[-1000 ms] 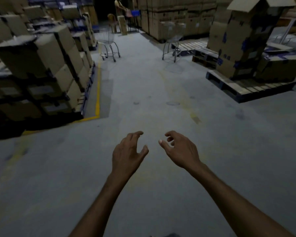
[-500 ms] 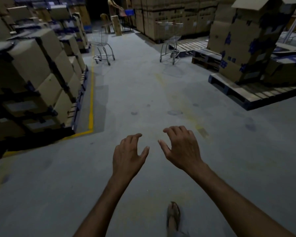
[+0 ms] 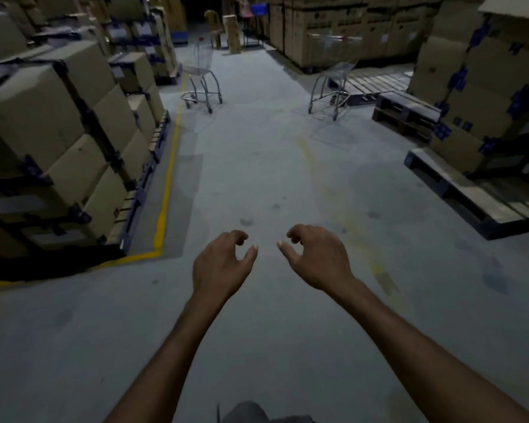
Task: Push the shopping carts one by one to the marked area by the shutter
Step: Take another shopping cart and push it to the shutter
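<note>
Two wire shopping carts stand far ahead on the grey warehouse floor. One cart [image 3: 201, 77] is at the left of the aisle beside the yellow floor line [image 3: 166, 190]. The other cart [image 3: 333, 83] is at the right, next to low pallets. My left hand [image 3: 222, 264] and my right hand [image 3: 316, 257] are held out low in front of me, side by side, fingers curled and apart, holding nothing. Both hands are well short of the carts. No shutter is in view.
Stacked cardboard boxes on pallets [image 3: 58, 141] line the left side. A tall box stack on a wooden pallet [image 3: 477, 196] stands at the right, with empty pallets [image 3: 405, 116] behind it. More boxes [image 3: 342, 29] and a chair [image 3: 214, 25] close the far end.
I have moved forward along the aisle; both carts look nearer and larger. My hands stay held out, the fingers curling in slightly. The foot seen half a second ago is gone from view.
</note>
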Tool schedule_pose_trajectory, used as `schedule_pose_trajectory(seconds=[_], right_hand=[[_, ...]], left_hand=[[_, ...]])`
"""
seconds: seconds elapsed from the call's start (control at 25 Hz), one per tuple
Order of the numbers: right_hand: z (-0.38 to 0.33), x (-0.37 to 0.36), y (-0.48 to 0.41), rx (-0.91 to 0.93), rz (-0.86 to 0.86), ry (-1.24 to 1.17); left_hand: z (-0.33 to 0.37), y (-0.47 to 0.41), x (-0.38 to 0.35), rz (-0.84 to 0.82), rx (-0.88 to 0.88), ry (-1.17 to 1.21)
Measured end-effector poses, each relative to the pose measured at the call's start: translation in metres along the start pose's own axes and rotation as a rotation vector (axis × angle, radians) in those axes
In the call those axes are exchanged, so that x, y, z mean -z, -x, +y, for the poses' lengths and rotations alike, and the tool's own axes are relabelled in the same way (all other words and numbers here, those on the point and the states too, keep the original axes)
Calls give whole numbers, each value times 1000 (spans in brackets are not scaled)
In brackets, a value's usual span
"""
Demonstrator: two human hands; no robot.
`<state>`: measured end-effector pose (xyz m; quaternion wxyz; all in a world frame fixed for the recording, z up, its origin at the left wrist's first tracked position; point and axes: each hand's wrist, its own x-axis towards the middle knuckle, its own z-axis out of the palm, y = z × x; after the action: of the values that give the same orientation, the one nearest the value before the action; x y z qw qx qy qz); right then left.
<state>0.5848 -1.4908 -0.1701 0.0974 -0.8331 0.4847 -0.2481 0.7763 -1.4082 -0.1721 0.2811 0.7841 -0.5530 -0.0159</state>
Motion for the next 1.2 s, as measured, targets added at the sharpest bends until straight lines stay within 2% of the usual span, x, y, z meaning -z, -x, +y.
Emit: schedule_pose_trajectory(seconds=[0.2, 0.52, 0.72, 0.88, 1.2], right_hand=[[25, -47, -126, -167, -122, -171], [59, -97, -345, -324, 6, -262], [71, -119, -455, -284, 82, -139], [86, -153, -542, -225, 61, -70], [121, -231, -762, -175, 30, -191]], left_hand=[[-11, -133, -41, -88, 42, -1], [-41, -372, -95, -101, -18, 94], [-51, -486, -116, -34, -105, 152], [-70, -570, -145, -25, -115, 130], [-119, -770, -197, 10, -26, 81]])
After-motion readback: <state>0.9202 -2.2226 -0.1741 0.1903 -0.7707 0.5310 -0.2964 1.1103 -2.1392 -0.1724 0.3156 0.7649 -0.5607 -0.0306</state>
